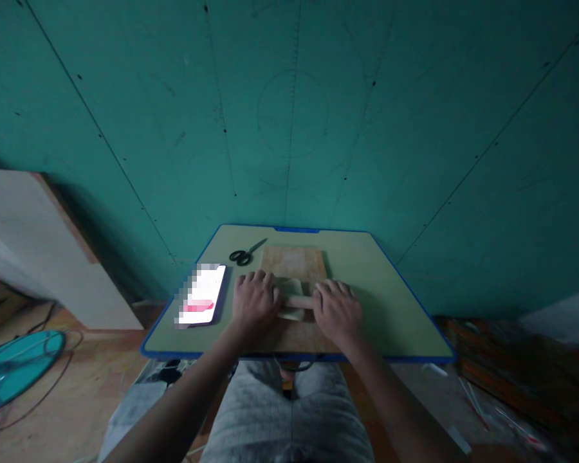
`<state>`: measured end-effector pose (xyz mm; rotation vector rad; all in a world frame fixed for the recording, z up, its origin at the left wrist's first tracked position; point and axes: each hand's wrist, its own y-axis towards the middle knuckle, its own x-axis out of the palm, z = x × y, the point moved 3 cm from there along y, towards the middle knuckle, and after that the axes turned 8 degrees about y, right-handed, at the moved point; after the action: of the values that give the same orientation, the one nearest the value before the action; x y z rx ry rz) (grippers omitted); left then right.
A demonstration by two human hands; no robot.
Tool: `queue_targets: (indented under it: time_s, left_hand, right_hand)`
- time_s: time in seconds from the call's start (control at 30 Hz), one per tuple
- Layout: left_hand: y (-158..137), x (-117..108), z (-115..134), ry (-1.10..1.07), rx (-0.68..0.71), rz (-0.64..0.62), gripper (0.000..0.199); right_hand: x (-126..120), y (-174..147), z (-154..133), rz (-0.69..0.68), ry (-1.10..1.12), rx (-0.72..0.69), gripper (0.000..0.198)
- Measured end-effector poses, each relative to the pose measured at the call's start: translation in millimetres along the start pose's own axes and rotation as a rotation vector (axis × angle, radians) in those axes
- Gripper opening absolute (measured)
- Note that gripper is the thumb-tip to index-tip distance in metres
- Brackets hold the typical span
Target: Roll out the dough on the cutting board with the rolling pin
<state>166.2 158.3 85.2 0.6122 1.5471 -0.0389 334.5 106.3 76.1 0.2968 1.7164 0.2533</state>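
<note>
A pale rolling pin lies crosswise over a flat, whitish piece of dough on a wooden cutting board. My left hand is wrapped round the pin's left end, and my right hand grips its right end. Between the two hands only the middle of the pin shows. Parts of the dough are hidden beneath the pin and beside my left fingers.
The small table has a blue rim and stands against a green wall. Black-handled scissors lie left of the board, and a lit phone lies nearer, at the left. A white panel leans at far left.
</note>
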Motion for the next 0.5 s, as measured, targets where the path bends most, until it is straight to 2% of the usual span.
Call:
queue_targets:
  time_s: [0.1,0.27,0.5]
  left_hand:
    - [-12,0,0,-0.035,0.031,0.042,0.032]
    - [-28,5,0,-0.061,0.03,0.111,0.039]
    - [-53,5,0,-0.101,0.037,0.115,0.048]
  right_hand:
    - [0,-10,-2,0.041,0.013,-0.053,0.039]
    - [0,-26,-4,0.078,0.04,-0.066,0.043]
    - [6,-55,-8,0.084,0.125,-0.086,0.049]
